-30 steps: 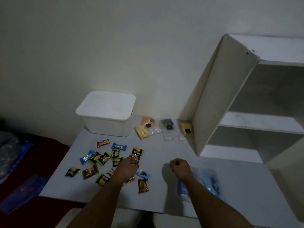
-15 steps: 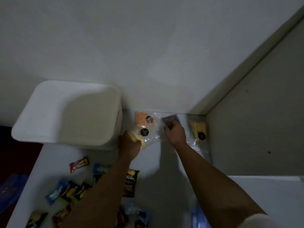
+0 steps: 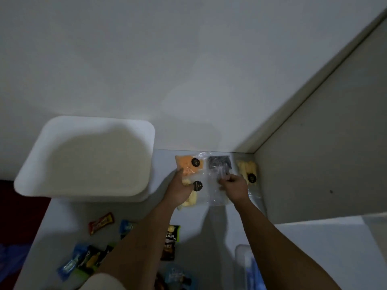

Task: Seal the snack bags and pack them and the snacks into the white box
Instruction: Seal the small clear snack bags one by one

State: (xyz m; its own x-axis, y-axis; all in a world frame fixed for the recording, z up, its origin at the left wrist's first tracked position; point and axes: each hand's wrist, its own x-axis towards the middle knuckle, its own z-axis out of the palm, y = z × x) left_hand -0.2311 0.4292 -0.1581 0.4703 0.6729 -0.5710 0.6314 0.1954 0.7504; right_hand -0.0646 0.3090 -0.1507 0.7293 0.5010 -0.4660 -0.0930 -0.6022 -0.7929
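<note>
Right of the white box, three clear snack bags lie along the wall: orange bag, dark bag, yellow bag. Left hand holds the orange bag's near end; right hand pinches the dark bag's near edge.

The white box looks creamy in the shade, on a pale grey bench. The clear bag under my left hand shows orange snacks and a black round sticker. The clear bag by my right hand holds something black. A third bag shows pale yellow sticks with a black sticker. Among the loose snacks, one wrapper is red with yellow lettering, one black and green, one blue.
</note>
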